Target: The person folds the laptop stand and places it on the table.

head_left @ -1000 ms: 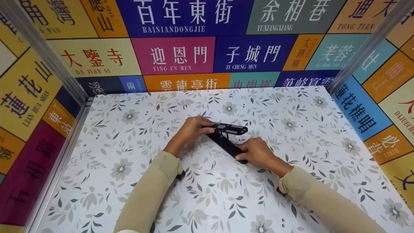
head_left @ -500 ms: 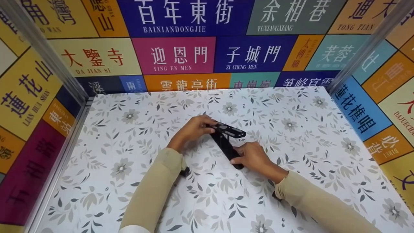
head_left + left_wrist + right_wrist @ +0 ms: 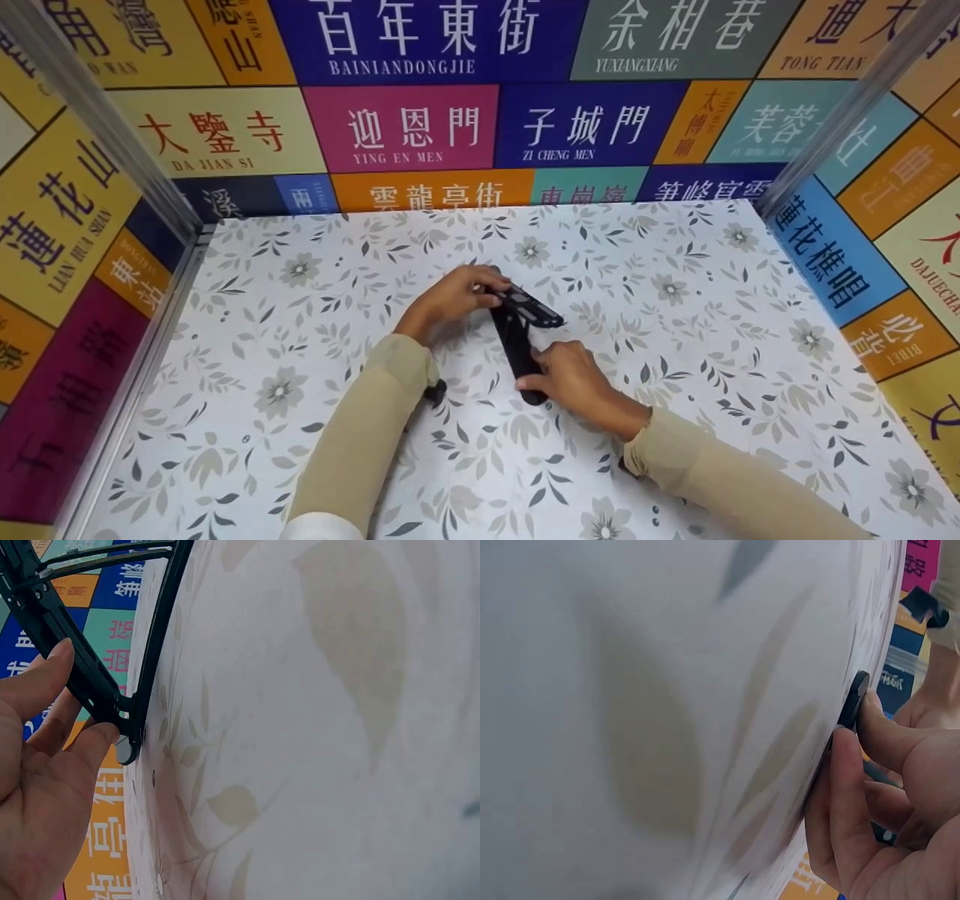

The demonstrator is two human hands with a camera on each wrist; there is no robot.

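In the head view a black folding stand (image 3: pixel 516 345) is spread into a narrow V over the middle of the table. My left hand (image 3: pixel 456 295) pinches its hinged far end. Thumb and fingers of my right hand (image 3: pixel 576 379) grip the near end of the lower bar. The slotted upper bar (image 3: pixel 534 306) rises at a slant toward the right. Thin struts (image 3: pixel 105 561) join both bars in the left wrist view, where the left fingertips (image 3: pixel 103 736) press by the hinge. From the right wrist, only the rounded bar end (image 3: pixel 851 701) shows between thumb and fingers.
A white cloth with grey flowers and leaves covers the table (image 3: pixel 277 315). Colourful panels with Chinese lettering (image 3: pixel 405 127) stand along the back and both sides. Metal corner posts (image 3: pixel 832 112) rise at the back.
Both hands have swung the stand clockwise in the head view. Its near end has come left and toward me with the right hand, while the left hand has shifted slightly right.
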